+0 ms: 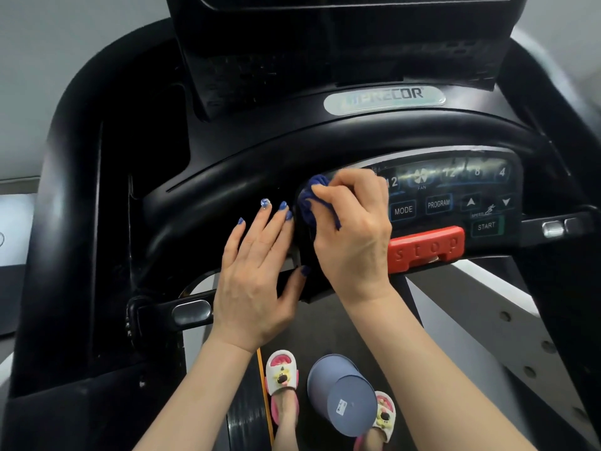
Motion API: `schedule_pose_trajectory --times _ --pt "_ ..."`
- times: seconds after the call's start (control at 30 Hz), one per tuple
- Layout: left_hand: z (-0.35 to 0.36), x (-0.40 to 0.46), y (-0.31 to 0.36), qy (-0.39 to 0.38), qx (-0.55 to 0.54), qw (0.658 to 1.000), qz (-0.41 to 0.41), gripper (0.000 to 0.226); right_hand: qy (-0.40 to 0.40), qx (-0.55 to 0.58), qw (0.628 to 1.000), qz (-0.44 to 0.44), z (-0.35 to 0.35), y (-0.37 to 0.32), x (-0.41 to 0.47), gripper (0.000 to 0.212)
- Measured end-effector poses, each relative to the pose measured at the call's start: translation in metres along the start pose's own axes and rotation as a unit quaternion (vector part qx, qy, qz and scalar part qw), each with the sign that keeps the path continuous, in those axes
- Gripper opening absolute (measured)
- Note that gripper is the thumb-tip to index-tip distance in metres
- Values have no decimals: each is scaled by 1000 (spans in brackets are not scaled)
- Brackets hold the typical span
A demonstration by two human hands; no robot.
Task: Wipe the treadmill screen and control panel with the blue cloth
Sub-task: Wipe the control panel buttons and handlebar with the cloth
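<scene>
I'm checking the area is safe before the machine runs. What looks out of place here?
A blue-grey bucket lies tipped on its side on the treadmill belt, against the person's slippered feet. No spill shows. Otherwise the right hand holds the blue cloth at the control panel.

The right hand (353,236) has its fingers (344,187) curled round a bunched dark blue cloth (309,206), pressing it against the left end of the black glossy treadmill control panel (455,190). Just right of those fingers sit the MODE and PROGRAM buttons, and below them the red plastic stop bar (426,247). The left hand (257,278) lies flat with straight fingers (276,219) on the black console edge, its fingertips just beside the cloth. Well below the fingers, a grey-blue round plastic bucket (341,395) lies tipped between two cartoon-faced slippers (281,375) on the treadmill belt
</scene>
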State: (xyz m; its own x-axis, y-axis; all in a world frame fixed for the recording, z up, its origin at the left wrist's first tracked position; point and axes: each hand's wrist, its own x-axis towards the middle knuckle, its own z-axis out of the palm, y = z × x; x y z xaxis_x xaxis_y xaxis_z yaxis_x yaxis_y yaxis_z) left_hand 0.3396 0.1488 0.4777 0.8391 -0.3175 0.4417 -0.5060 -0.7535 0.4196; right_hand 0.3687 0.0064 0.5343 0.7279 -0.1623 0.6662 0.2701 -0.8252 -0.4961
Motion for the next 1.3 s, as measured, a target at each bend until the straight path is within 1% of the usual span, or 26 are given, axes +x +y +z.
schedule_pose_trajectory --times 0.07,0.13,0.23,0.33,0.47,0.6,0.7,0.87,1.07,1.17,1.2,1.3 --pt "-1 1 1 -5 -4 1000 -1 61 2 -17 1000 24 -6 0 -11 9" --pt "-2 2 1 -6 -23 1000 -13 64 -16 -35 998 40 -10 -3 -20 19" --pt "-4 7 4 7 -52 998 -45 65 -31 -56 997 37 -10 -4 -21 33" --pt "-3 15 9 20 -52 997 -51 63 -16 -50 998 24 -8 2 -18 28" --pt "6 16 10 7 -33 999 -43 60 -15 -28 999 12 -14 14 -22 15" --pt "8 14 8 5 -17 999 -34 59 3 -12 999 32 -17 20 -21 6" --pt "9 14 9 6 -17 999 -32 59 14 -1 999 46 -10 11 -16 6" --pt "8 13 9 3 -19 999 -35 59 -23 -23 999 -5 -24 24 -21 6" --pt "8 13 9 2 -14 999 -38 58 4 -13 999 32 -13 14 -14 3" --pt "9 12 9 -2 -13 999 -39 58 -30 -25 999 -10 -21 23 -17 5" --pt "9 13 9 -2 -14 999 -40 58 -30 -29 999 -16 -24 26 -16 6" --pt "9 13 9 -1 -11 999 -40 58 -2 -23 1000 10 -18 22 -6 6"
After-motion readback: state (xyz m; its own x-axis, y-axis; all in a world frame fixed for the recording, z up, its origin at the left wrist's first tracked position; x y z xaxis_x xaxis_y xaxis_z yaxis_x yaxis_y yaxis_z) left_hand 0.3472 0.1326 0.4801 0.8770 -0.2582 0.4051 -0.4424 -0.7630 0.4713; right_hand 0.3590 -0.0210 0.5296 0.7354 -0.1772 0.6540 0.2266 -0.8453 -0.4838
